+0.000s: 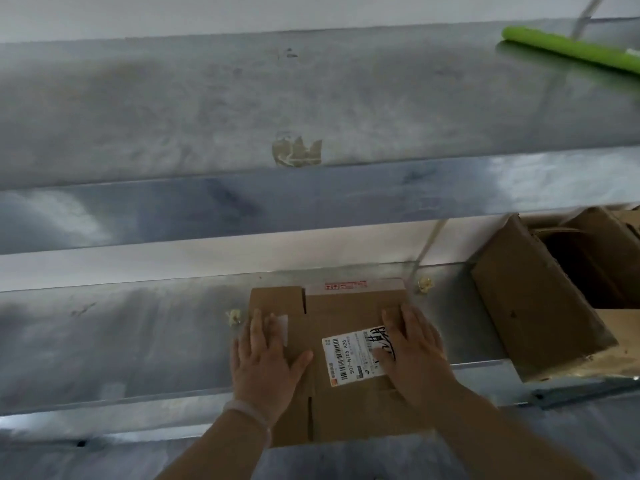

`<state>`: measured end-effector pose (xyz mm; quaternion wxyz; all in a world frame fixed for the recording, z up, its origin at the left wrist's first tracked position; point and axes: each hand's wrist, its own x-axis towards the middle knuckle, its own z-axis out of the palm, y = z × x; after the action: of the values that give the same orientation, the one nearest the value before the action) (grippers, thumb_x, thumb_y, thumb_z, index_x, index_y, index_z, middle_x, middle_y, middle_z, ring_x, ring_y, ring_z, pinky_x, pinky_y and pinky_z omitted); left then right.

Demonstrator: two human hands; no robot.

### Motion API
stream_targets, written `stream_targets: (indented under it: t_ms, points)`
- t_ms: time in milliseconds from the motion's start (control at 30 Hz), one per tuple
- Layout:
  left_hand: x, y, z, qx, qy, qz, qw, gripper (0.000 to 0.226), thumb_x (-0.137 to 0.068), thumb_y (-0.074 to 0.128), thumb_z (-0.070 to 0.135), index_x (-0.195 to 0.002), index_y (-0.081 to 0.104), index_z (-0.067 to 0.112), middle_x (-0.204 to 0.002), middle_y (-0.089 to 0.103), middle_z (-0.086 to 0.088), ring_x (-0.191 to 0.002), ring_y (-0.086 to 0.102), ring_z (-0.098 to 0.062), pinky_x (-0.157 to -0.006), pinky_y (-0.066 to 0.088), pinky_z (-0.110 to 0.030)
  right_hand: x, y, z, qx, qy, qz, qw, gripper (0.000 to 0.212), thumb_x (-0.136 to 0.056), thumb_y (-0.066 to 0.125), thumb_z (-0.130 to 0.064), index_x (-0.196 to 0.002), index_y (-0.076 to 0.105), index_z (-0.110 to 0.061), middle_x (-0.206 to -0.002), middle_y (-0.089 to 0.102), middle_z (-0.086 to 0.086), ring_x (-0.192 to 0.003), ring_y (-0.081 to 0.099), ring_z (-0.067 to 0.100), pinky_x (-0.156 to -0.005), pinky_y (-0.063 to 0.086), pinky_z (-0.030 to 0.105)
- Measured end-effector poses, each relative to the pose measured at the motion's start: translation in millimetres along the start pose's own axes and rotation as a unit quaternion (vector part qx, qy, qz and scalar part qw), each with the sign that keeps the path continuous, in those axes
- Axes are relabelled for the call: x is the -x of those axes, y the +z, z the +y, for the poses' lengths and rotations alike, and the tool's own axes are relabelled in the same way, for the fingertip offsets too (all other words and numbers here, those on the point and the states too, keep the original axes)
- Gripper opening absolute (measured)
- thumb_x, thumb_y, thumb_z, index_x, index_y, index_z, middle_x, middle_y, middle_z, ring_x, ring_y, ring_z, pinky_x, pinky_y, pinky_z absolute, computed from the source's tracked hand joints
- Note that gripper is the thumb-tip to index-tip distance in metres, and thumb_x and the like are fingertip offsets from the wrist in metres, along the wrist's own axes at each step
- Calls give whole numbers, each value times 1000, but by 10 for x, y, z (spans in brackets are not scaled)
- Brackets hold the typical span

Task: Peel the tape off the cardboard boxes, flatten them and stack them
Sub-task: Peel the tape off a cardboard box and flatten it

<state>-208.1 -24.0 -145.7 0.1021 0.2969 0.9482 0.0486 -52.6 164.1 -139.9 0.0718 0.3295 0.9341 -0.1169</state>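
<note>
1. Head view: a flattened cardboard box (346, 317) lies on the lower metal shelf (121, 341) at 6 o'clock.
2. The left hand (263, 368) presses flat on its left part, fingers straight, gripping nothing.
3. The right hand (415, 355) lies flat on its right part, fingers extended, with the thumb on the white shipping label (349, 358).
4. An open cardboard box (530, 299) stands at 4 o'clock, apart from the flat one.
5. A crumpled tape scrap (298, 152) sits on the upper shelf (173, 116) at 12 o'clock, and a green roll (571, 50) lies at 2 o'clock.

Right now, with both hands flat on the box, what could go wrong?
1. The box seems to overhang the front of the shelf; it may tip off once the left hand and right hand lift.
2. A tape strip is on its far edge, so it could get stacked unpeeled.
</note>
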Motion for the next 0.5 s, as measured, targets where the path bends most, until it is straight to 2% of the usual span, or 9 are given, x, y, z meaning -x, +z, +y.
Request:
stream_targets:
  t_ms: [67, 100, 167, 233, 267, 367, 500]
  points:
    - [-46, 32, 11, -21, 76, -1, 997, 72, -91, 12, 68, -147, 33, 29, -156, 24, -12, -143, 22, -35, -116, 8, -47, -42, -2, -75, 24, -34, 84, 996, 72, -90, 17, -56, -153, 25, -23, -163, 2, 11, -150, -1, 26, -121, 0, 37]
    - [-81, 46, 26, -23, 109, -7, 994, 65, -96, 10, 61, -143, 42, 29, -152, 35, -11, -139, 33, -35, -114, 13, -48, -80, 14, -102, 24, -48, 79, 995, 62, -95, 26, -47, -152, 28, -24, -163, 3, 9, -149, 0, 24, -121, 1, 36]
    - [-153, 36, 61, -20, 133, -26, 991, 63, -99, 7, 56, -139, 48, 29, -146, 45, -7, -133, 44, -33, -111, 18, -47, -120, 23, -157, 30, -59, 41, 997, 58, -97, 34, -36, -153, 23, -29, -160, 5, 3, -149, 5, 20, -119, 5, 38]
    - [-239, 45, 63, -29, 143, -34, 989, 65, -97, 7, 59, -141, 44, 29, -148, 43, -7, -135, 41, -32, -110, 17, -47, -157, 52, -131, 14, -54, 27, 998, 58, -93, 34, -41, -149, 33, -28, -156, 28, 4, -144, 32, 25, -117, 23, 45]
    - [-272, 72, 52, -39, 153, -33, 987, 67, -95, 9, 63, -143, 40, 30, -150, 39, -7, -138, 37, -32, -110, 16, -48, -173, 90, -105, 22, -49, 13, 998, 60, -93, 33, -49, -148, 35, -26, -155, 32, 4, -141, 37, 26, -117, 26, 48]
    - [-296, 109, 48, -55, 167, -42, 984, 82, -84, 19, 80, -148, 33, 30, -156, 27, -11, -143, 25, -36, -112, 12, -52, -182, 185, -65, 50, -46, -3, 998, 79, -90, 24, -72, -150, 32, -22, -155, 34, 11, -143, 32, 28, -110, 21, 51]
    - [-291, 156, 59, -56, 172, -22, 983, 90, -78, 20, 87, -147, 36, 31, -156, 26, -13, -143, 23, -38, -112, 13, -55, -215, 241, -57, 60, -55, 11, 997, 88, -86, 17, -78, -150, 35, -21, -156, 32, 11, -145, 28, 27, -111, 19, 51]
